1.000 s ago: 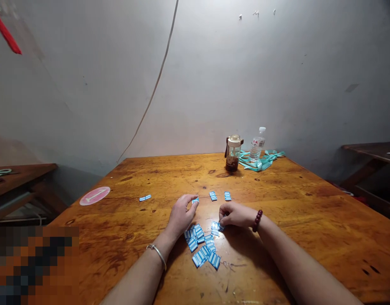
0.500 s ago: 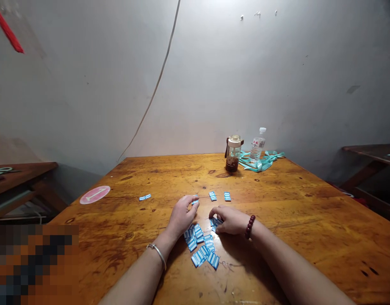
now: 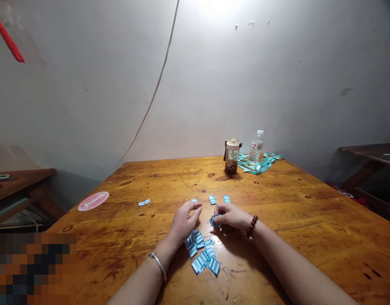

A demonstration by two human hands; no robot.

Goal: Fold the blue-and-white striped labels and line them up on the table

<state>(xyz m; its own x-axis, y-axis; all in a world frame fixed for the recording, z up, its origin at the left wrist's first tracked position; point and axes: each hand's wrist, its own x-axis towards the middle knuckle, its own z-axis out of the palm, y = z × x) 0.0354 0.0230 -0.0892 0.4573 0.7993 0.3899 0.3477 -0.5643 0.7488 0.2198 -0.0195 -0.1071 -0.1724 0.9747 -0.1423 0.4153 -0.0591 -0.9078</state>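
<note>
My right hand (image 3: 229, 215) pinches small blue-and-white striped cards (image 3: 213, 220) between thumb and fingers, just above the wooden table; the fingers partly cover them. To its left, my left hand (image 3: 184, 218) has its thumb and fingers apart, with nothing visible between them. Beyond the left fingertips lies a similar card (image 3: 194, 200), partly hidden by that hand. Two more cards lie farther back, a left one (image 3: 212, 200) and a right one (image 3: 227, 199). Nearer me, between the forearms, is a loose overlapping pile of the same cards (image 3: 201, 260).
Small blue-and-white pieces (image 3: 144, 203) and a pink round disc (image 3: 93, 201) lie on the left of the table (image 3: 125, 237). At the back stand a lidded cup with dark contents (image 3: 231, 161) and a water bottle (image 3: 255, 148), beside turquoise ribbon (image 3: 261, 166).
My right fingers have closed together on the cards and moved slightly up off the table. My left hand has drawn back a little from the card beyond it. The view has tilted slightly.
</note>
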